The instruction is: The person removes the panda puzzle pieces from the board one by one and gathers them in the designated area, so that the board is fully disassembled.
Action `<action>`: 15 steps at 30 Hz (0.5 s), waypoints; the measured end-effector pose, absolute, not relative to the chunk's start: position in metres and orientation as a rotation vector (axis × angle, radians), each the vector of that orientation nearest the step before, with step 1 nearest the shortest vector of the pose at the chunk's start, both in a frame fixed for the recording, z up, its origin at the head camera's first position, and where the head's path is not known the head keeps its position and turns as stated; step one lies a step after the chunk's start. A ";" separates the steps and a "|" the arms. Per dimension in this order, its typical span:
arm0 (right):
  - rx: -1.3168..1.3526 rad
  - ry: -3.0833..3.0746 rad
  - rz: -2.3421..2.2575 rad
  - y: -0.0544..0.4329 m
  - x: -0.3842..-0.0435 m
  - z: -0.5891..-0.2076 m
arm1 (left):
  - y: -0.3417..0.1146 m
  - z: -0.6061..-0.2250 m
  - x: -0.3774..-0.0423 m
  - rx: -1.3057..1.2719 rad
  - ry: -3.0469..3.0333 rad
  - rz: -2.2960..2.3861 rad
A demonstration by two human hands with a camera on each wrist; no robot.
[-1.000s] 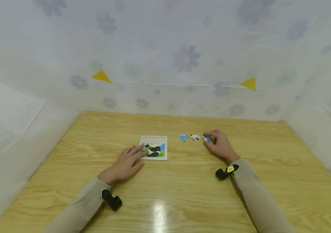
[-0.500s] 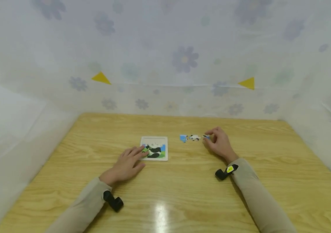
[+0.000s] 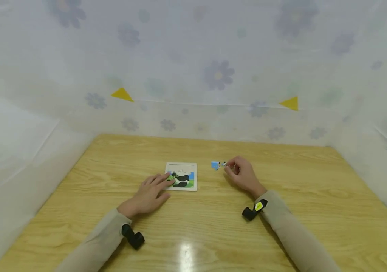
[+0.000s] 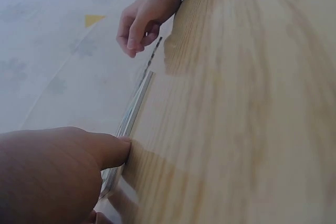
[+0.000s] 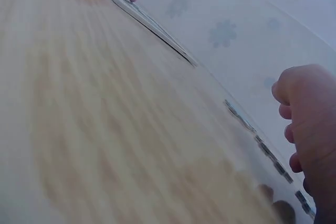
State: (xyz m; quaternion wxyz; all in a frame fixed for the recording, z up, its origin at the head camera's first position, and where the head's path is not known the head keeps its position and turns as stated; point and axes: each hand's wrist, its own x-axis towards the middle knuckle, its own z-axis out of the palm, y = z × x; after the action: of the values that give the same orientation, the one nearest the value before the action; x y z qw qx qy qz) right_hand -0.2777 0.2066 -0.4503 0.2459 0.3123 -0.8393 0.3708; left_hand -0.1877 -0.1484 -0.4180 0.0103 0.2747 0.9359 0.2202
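My left hand (image 3: 147,195) lies with its fingertips on the left part of a white-framed panda jigsaw tray (image 3: 195,181), its fingers mostly straight. Loose puzzle pieces lie in a row to the right of the tray: a blue one (image 3: 215,164) and a panda-face piece (image 3: 224,164), partly covered by my right hand (image 3: 242,174). The right wrist view shows a further piece (image 5: 304,203) on the table, hidden behind the hand in the head view. The right hand hovers just above the row, fingers loosely bent, with nothing visible in its grasp.
The wooden table (image 3: 193,219) ends at a pale flowered curtain (image 3: 186,68) at the back and sides. Two yellow triangles (image 3: 123,95) are fixed on the curtain. A small black camera (image 3: 133,237) sits on each wrist.
My right hand has left the rightmost piece and moved left, over the panda-face piece. The left hand has stayed on the tray. The head view has shifted slightly.
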 end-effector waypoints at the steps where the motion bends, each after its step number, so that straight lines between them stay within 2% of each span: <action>1: 0.868 -2.288 1.017 0.203 -0.276 -0.450 | -0.148 -0.418 -0.188 0.860 2.920 0.694; 8: 0.983 -2.293 1.043 0.179 -0.273 -0.451 | -0.150 -0.419 -0.188 0.861 2.929 0.694; 15: 0.988 -2.338 1.067 0.161 -0.272 -0.451 | -0.149 -0.418 -0.188 0.837 2.912 0.684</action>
State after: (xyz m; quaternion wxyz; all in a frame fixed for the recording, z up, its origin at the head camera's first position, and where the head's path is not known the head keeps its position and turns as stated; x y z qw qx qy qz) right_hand -0.2724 0.1612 -0.4512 0.1929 0.3520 -0.8332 0.3804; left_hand -0.1884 -0.1495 -0.4183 0.0177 0.2695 0.9373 0.2202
